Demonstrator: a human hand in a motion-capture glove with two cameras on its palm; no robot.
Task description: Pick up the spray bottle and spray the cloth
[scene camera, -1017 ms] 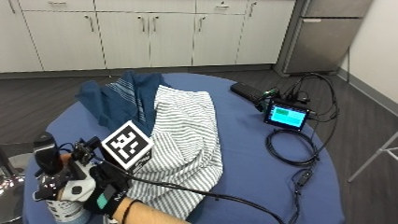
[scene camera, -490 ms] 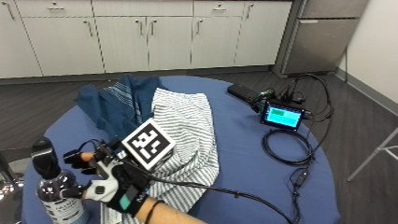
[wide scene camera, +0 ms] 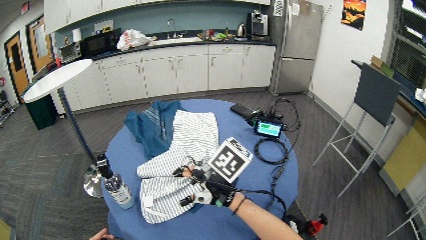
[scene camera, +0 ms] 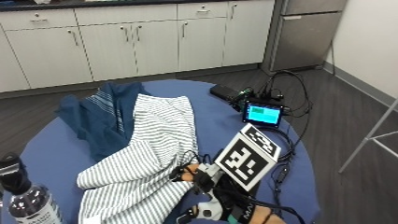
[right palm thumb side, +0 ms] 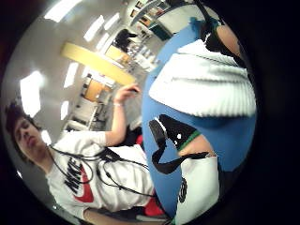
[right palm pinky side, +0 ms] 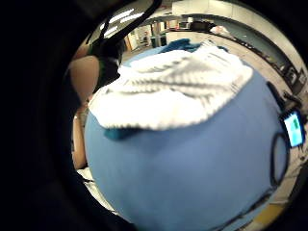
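gloved right hand (scene camera: 214, 205) over striped cloth (scene camera: 146, 158) near table's front edge, fingers spread, holding nothing; spray bottle (scene camera: 24, 198) at left edge.

The table (scene camera: 56, 144) wears a blue cover; on it lies a white cloth (scene camera: 149, 154) with thin dark stripes, beside a dark teal cloth (scene camera: 99, 116) with pale stripes; the spray bottle (scene camera: 24, 200) is clear with a black top; the hand (scene camera: 217, 205) is gloved black

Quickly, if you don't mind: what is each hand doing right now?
Gloved right hand: open, fingers spread at the edge of the striped cloth, holding nothing.
Bare hand: barely in view, so its state cannot be told.
Spray bottle: standing untouched.
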